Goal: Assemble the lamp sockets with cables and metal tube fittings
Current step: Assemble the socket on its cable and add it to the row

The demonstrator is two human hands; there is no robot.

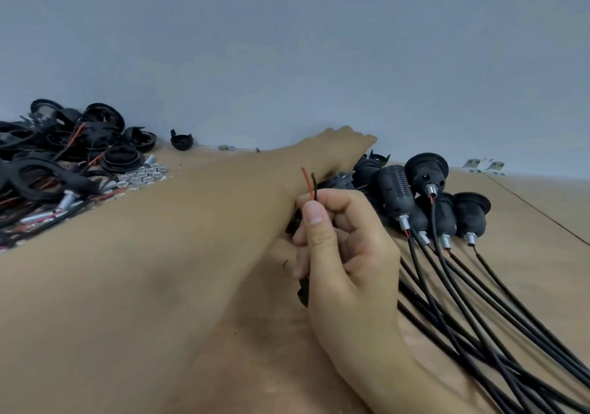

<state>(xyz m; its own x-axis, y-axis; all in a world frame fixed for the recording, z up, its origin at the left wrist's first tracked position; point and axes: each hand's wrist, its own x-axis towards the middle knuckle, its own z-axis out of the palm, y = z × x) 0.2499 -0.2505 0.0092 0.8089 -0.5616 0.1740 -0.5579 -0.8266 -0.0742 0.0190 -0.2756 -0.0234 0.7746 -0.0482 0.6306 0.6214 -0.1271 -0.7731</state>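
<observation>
The right hand (338,247) pinched a cable (311,187) with red and black wire ends upright, while the left hand (344,142) reached over the assembled sockets (424,196) on the tabletop (526,222), its fingers hidden, perhaps grasping one.

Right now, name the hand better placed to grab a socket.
Probably left: the left hand is at the sockets, while the right hand pinches the wire ends.
</observation>
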